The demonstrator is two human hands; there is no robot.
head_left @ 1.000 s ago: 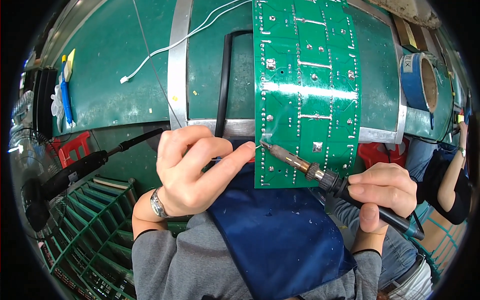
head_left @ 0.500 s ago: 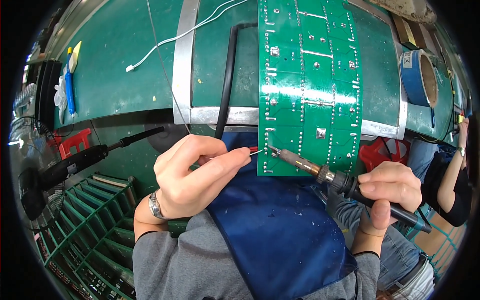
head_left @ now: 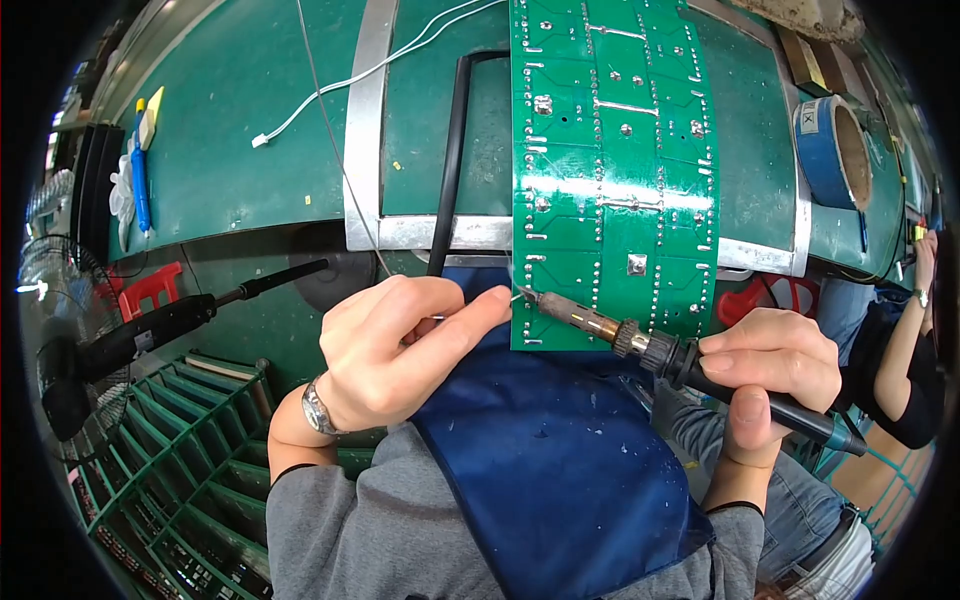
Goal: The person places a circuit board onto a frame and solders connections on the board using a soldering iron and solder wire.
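A soldering iron (head_left: 655, 350) is gripped by the fingers (head_left: 755, 368) of the right hand (head_left: 780, 370); solder wire (head_left: 517, 297) is pinched by those of the left hand (head_left: 385, 345), with the printed circuit board (head_left: 615, 165) just beyond their tips

Green bench (head_left: 270, 185): white cable (head_left: 322, 92), blue-sided roll (head_left: 820, 162), slim blue tool (head_left: 140, 188)

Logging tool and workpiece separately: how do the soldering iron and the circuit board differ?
The soldering iron is slim and mostly dark; the circuit board is broad, flat and green. The soldering iron slants in the right hand; the circuit board extends past the metal strip. Both show shiny metal parts.
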